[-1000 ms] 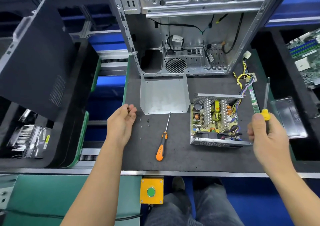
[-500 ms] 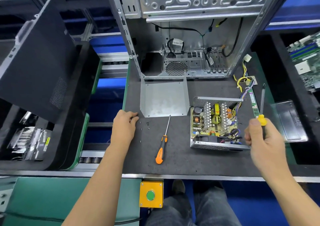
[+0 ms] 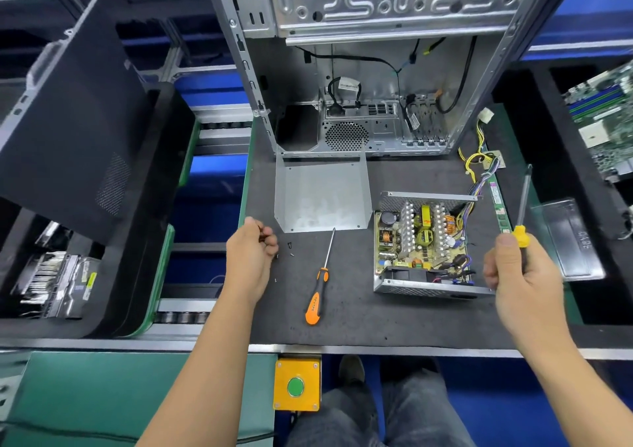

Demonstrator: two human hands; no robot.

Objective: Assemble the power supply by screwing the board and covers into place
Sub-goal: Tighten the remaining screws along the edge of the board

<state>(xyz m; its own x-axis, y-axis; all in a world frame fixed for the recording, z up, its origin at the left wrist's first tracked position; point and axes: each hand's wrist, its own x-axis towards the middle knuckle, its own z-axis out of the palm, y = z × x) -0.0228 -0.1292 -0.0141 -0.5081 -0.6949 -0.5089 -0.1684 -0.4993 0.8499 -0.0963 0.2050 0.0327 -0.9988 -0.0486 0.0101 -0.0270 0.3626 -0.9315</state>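
Just left of the right hand sits the power supply.

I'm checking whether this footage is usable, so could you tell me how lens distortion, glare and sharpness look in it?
Head view: wide-angle bending is strong, the case frame splaying outward toward the top; soft glare sits on the cover; the board and orange screwdriver are sharp; the small screws beside the left hand are barely resolved; the right hand is evenly lit.
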